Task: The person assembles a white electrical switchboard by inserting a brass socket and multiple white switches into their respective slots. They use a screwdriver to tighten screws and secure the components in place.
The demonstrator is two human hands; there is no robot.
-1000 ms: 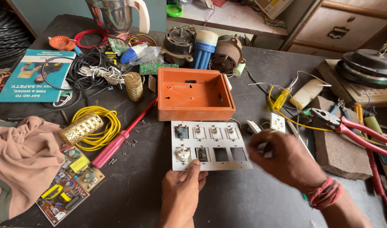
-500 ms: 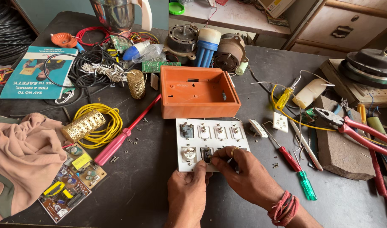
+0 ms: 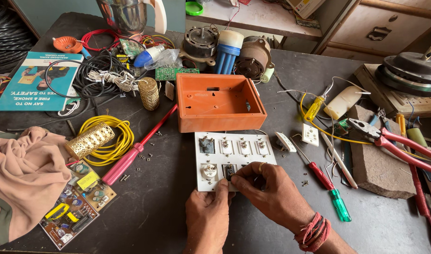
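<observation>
Resting on the dark tabletop [image 3: 394, 226] just in front of the orange box [image 3: 219, 101], the white switch plate [image 3: 234, 157] is held at its near edge by the left hand [image 3: 208, 218], while the right hand [image 3: 272, 193] pinches a small part at its lower row, each grip narrow.

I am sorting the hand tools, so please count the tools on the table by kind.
Screwdrivers: 3 (long pink one, red and green one, yellow one)
Pliers: 1 (red-handled pliers)
Total: 4
</observation>
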